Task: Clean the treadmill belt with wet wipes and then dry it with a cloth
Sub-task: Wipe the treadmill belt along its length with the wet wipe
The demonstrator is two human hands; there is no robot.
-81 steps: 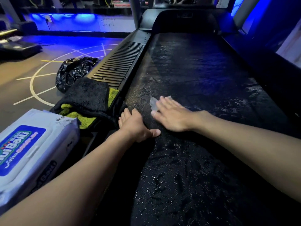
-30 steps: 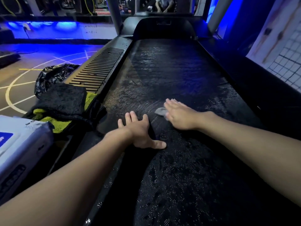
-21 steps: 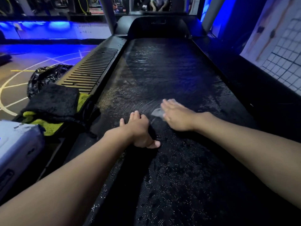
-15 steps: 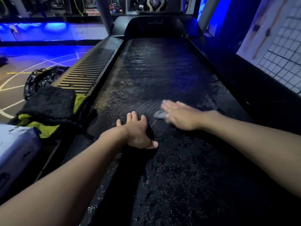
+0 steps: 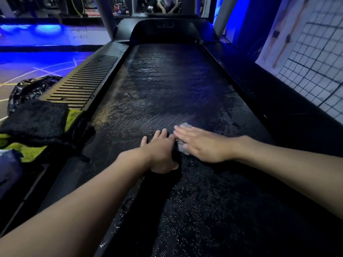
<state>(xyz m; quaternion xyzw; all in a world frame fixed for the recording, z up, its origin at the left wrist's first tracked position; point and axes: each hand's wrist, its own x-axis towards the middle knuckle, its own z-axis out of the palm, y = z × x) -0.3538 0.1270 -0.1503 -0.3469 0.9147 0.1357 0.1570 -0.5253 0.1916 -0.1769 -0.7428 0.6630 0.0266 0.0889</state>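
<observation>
The black treadmill belt (image 5: 167,86) runs away from me, glistening wet. My right hand (image 5: 202,145) lies flat on it with straight fingers, pressing a pale wet wipe (image 5: 182,147) whose edges show beyond the fingertips and beside the palm. My left hand (image 5: 161,151) rests palm down on the belt right beside it, its fingers nearly touching the right hand's. A black and yellow-green cloth (image 5: 37,121) lies folded on the left side rail. The corner of the wet wipes pack (image 5: 8,167) shows at the left edge.
A ribbed black side rail (image 5: 83,82) borders the belt on the left, with a crumpled black plastic bag (image 5: 27,89) on the floor beside it. A dark right rail (image 5: 278,108) and a gridded wall (image 5: 315,62) close the right side. The motor hood (image 5: 165,32) stands at the far end.
My right hand has slid the wipe slightly right along the belt while my left hand shifted right with it. The view has turned right, pushing the wipes pack almost out of frame.
</observation>
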